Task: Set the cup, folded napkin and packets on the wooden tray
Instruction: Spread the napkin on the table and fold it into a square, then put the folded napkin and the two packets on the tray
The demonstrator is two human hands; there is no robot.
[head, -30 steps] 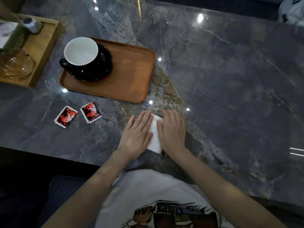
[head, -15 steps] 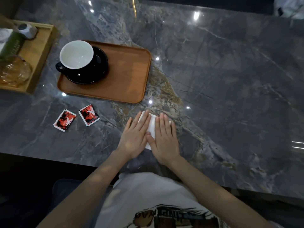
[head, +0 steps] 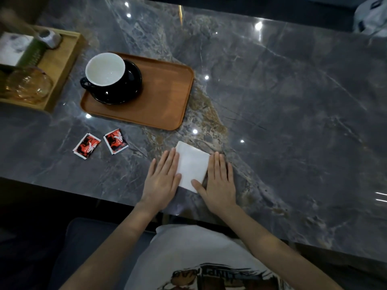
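Observation:
A white folded napkin (head: 191, 165) lies flat on the grey marble table (head: 293, 101) near its front edge. My left hand (head: 162, 181) rests flat along the napkin's left edge, fingers straight. My right hand (head: 219, 182) lies flat at its right edge, with the thumb on the napkin's near corner. The brown wooden tray (head: 165, 101) sits behind, to the left. On the tray's left part stands a black cup with a white inside (head: 104, 72) on a black saucer. Two red packets (head: 86, 145) (head: 115, 141) lie on the table in front of the tray.
A lighter wooden box tray (head: 60, 59) at the far left holds a clear glass bowl (head: 27, 85), a green and white box and a small grey object. The table's front edge runs just below my wrists.
My hands have slid apart from the middle of the napkin to its two sides, uncovering the folded white rectangle. The cup, tray and packets have not moved.

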